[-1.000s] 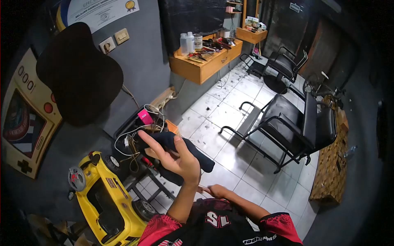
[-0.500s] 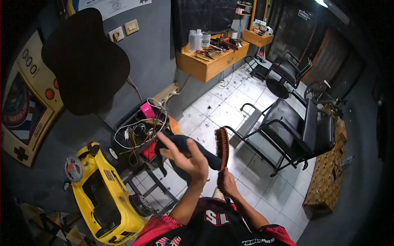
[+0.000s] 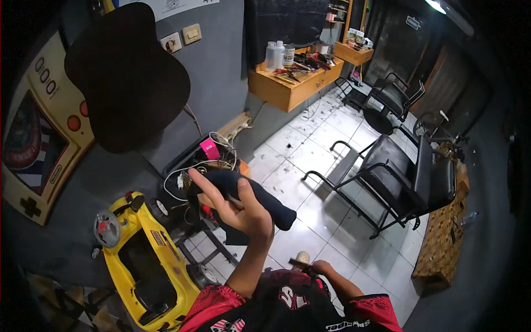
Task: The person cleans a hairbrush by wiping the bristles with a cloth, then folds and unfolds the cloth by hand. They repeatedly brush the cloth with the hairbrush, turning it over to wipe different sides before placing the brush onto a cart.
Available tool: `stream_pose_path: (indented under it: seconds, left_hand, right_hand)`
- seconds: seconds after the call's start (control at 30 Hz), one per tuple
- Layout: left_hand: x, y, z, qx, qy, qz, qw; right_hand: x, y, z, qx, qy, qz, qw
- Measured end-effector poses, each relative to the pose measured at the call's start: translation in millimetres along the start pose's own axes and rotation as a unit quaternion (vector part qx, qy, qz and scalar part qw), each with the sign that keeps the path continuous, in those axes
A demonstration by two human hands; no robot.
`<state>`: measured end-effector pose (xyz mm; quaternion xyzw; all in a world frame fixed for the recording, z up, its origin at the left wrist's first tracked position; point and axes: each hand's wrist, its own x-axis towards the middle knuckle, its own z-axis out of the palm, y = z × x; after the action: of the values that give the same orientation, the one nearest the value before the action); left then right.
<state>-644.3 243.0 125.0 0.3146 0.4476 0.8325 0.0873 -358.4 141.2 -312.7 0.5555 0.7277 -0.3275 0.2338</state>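
Note:
In my left hand (image 3: 246,216) is a long, rounded dark navy thing (image 3: 265,200) that looks like cloth; its exact kind I cannot make out. The thumb lies over its near side, while the index finger points up and left along it. Low in front of my waist, my right hand (image 3: 322,269) grips a brush (image 3: 301,264), now partly hidden and seen nearly edge-on. A gap separates the brush from the dark thing. Behind my left hand lies a clutter of white cables (image 3: 182,180) with a pink box (image 3: 209,149).
A yellow ride-on toy car (image 3: 113,254) stands at the left. Black padded chairs (image 3: 390,160) stand on the tiled floor (image 3: 293,152), where dark hair clippings are scattered. A wooden wall drawer (image 3: 287,94) carries bottles and tools. A woven box (image 3: 440,254) sits at the right.
My right hand has dropped down toward my waist with the brush, away from the dark thing. My left hand still holds that thing, turned slightly. The view has shifted a little.

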Motion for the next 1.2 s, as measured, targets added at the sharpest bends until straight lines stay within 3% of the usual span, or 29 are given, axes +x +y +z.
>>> stream_pose_path:
  seconds: [0.07,0.13,0.2,0.23,0.27,0.33,0.37,0.4,0.43,0.47,0.53,0.57,0.67,0.73,0.8,0.87,0.93,0.97,1.0,1.03,1.07,1.13,1.17,1.2]
  left_hand:
    - [1,-2,-13,0.014,-0.035,-0.017,0.999]
    - [-5,-11,-18,0.039,-0.063,-0.029,0.997]
    - [-18,-23,-16,0.069,-0.085,-0.029,0.994]
    - [-25,-28,-12,0.05,-0.088,-0.035,0.994]
    - [-32,-32,-8,0.057,-0.089,-0.049,0.993]
    - [-42,-35,0,0.109,-0.127,-0.033,0.985]
    - [-44,-34,6,0.15,-0.138,-0.007,0.979]
    - [-45,-27,14,0.115,-0.139,-0.043,0.983]
    - [-45,-28,21,0.107,-0.141,-0.036,0.984]
    - [-43,-27,28,0.09,-0.141,-0.034,0.985]
    - [-37,-21,42,0.049,-0.136,-0.035,0.989]
    - [-33,-18,49,0.024,-0.131,-0.037,0.99]
    - [-20,-35,66,-0.013,-0.065,-0.039,0.997]
    - [-16,-46,71,0.018,-0.059,-0.064,0.996]
    - [-22,-48,88,-0.011,-0.057,-0.103,0.993]
    - [-32,-57,106,0.028,-0.047,-0.046,0.997]
    - [-45,-69,124,0.065,-0.068,-0.009,0.996]
    - [-53,-77,129,0.086,-0.092,-0.001,0.992]
    - [-63,-86,132,0.108,-0.116,0.006,0.987]
    - [-75,-99,136,0.089,-0.122,-0.052,0.987]
    - [-82,-101,145,0.197,-0.154,0.019,0.968]
    - [-106,-115,160,0.166,-0.18,-0.082,0.966]
    - [-113,-114,173,0.19,-0.21,-0.019,0.959]
    - [-121,-117,181,0.148,-0.222,-0.068,0.961]
  right_hand:
    - [-27,-26,-42,0.062,0.015,0.005,0.998]
    - [-22,-36,-52,0.093,0.167,-0.037,0.981]
    - [-57,-89,-112,0.431,0.163,-0.01,0.887]
    - [-69,-111,-130,0.518,0.178,-0.077,0.833]
    - [-80,-132,-144,0.596,0.194,-0.143,0.766]
    - [-108,-175,-175,0.679,0.171,-0.213,0.681]
    - [-119,-191,-186,0.704,0.136,-0.212,0.664]
    - [-123,-201,-194,0.726,0.1,-0.214,0.645]
    - [-114,-201,-191,0.699,0.066,-0.238,0.671]
    - [-76,-184,-167,0.576,0.114,-0.298,0.753]
    - [-48,-168,-161,0.37,0.18,-0.27,0.871]
    - [-20,-149,-142,0.311,0.144,-0.239,0.909]
    - [44,-79,-86,0.12,0.051,-0.141,0.981]
    - [95,-19,-31,0.1,0.052,-0.103,0.988]
    - [94,15,-47,0.143,0.082,-0.095,0.982]
    - [82,30,-70,0.168,0.102,-0.054,0.979]
    - [65,31,-137,0.166,0.123,0.011,0.978]
    - [66,34,-160,0.209,0.197,-0.005,0.958]
    - [50,30,-199,0.322,0.192,-0.032,0.927]
    - [27,21,-237,0.432,0.181,-0.057,0.881]
    - [13,16,-260,0.506,0.168,-0.112,0.838]
    - [-8,6,-299,0.638,0.144,-0.219,0.724]
    - [-23,-2,-319,0.64,0.157,-0.258,0.707]
    - [-32,-5,-331,0.641,0.169,-0.296,0.687]
